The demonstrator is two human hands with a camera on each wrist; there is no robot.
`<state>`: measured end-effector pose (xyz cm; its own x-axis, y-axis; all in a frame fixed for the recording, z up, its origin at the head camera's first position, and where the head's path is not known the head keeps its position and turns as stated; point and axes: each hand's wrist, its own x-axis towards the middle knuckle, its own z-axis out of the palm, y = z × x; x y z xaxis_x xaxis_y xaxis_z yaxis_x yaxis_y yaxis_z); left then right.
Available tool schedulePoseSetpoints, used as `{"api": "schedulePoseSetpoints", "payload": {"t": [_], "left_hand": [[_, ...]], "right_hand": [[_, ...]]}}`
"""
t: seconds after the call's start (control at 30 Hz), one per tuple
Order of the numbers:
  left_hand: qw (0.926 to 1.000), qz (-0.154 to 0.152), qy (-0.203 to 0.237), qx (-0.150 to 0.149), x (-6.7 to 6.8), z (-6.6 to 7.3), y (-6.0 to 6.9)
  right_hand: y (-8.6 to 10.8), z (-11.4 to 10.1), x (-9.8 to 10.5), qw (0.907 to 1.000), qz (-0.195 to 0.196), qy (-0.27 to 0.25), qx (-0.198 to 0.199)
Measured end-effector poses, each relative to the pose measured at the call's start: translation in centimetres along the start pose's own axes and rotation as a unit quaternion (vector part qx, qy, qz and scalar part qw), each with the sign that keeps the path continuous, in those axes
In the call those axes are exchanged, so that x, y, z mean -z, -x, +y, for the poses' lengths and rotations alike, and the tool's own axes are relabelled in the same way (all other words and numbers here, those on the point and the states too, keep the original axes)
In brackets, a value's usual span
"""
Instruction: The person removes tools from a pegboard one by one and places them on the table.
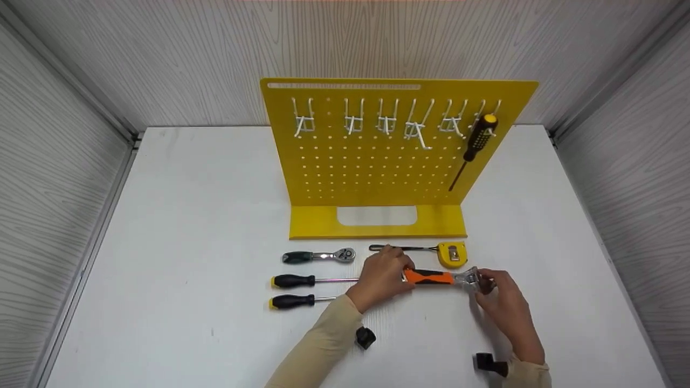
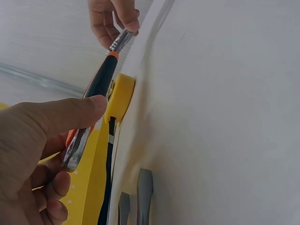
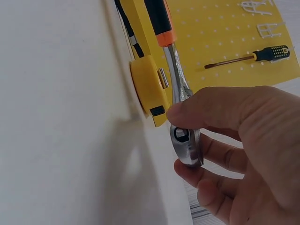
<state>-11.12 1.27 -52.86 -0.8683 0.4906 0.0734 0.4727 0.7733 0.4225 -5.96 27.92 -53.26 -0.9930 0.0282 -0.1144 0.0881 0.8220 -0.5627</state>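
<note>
An adjustable wrench (image 1: 429, 277) with an orange-and-black handle is held between both hands above the white table. My left hand (image 1: 381, 276) pinches the handle's end, thumb on one side in the left wrist view. At the metal head, my right hand (image 1: 505, 304) grips with thumb and fingers; the right wrist view shows the head (image 3: 186, 147) partly covered by them. Just behind the wrench lies a yellow tape measure (image 1: 452, 254) with a black strap. Two screwdrivers (image 1: 294, 281) with black-and-yellow handles lie left of my left hand, their tips hidden by my hand and sleeve in the head view.
Behind the tools stands a yellow pegboard (image 1: 372, 167) with several white hooks (image 1: 386, 125). A screwdriver (image 1: 478, 139) hangs from its rightmost hook. A ratchet wrench (image 1: 318, 256) lies in front of the board's base. Pale wood-grain walls (image 1: 64, 81) enclose the table.
</note>
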Motion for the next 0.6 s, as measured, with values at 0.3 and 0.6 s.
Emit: {"api": "schedulePoseSetpoints", "payload": {"t": [0.3,0.6], "left_hand": [[0.9997,-0.016,0.008,0.016,-1.0,-0.2,0.0],[0.9995,-0.006,0.022,0.022,-2.2,-0.5,0.1]], "right_hand": [[-0.5,0.1,-0.3,0.9987,-0.038,0.011,-0.032],[-0.8,0.1,-0.2,0.9983,-0.048,0.02,-0.026]]}}
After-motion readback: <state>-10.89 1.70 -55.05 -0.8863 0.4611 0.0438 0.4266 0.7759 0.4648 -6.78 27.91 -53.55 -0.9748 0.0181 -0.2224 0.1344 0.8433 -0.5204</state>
